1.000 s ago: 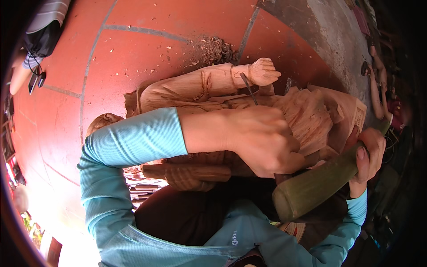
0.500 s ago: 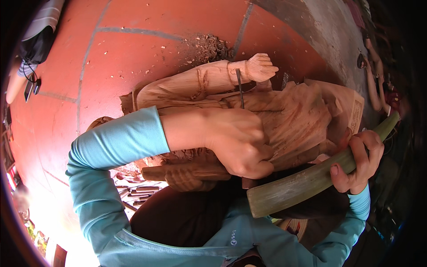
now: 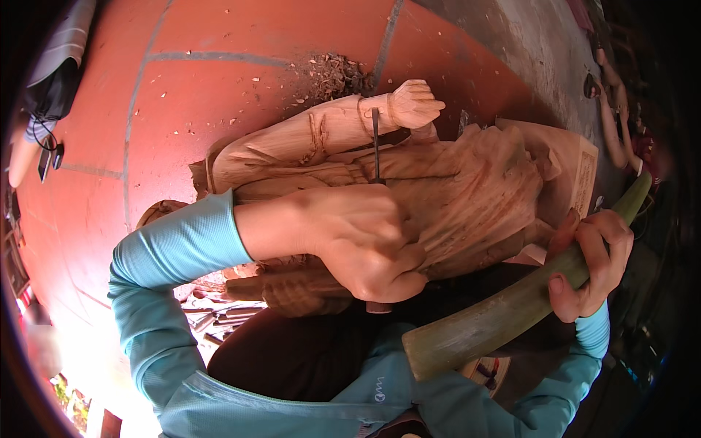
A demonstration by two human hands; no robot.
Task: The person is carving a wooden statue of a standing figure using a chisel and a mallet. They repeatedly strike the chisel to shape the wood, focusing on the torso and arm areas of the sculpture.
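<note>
A large carved wooden figure [image 3: 467, 190] lies across in front of me, with an outstretched sleeved arm ending in a fist. My left hand [image 3: 365, 237] is closed round the handle of a chisel [image 3: 377, 150]. Its thin metal blade points away from me, the tip at the carved sleeve near the wrist. The handle's butt sticks out below my fist. In my right hand [image 3: 595, 263] is a curved green club [image 3: 482, 321], gripped by its thinner part. The club's thick end hangs lower right of the chisel butt, apart from it.
A pile of wood shavings [image 3: 336, 77] lies on the red tiled floor [image 3: 212, 91] beyond the figure. Several more chisels [image 3: 234, 315] lie at my left beside my dark-clad leg. A person's arm [image 3: 612, 135] shows at the far right, and another person's clothing [image 3: 62, 58] at upper left.
My left hand and the chisel have shifted a little left, the blade now more upright in the picture. The club's thick end has swung lower, away from the chisel's butt.
</note>
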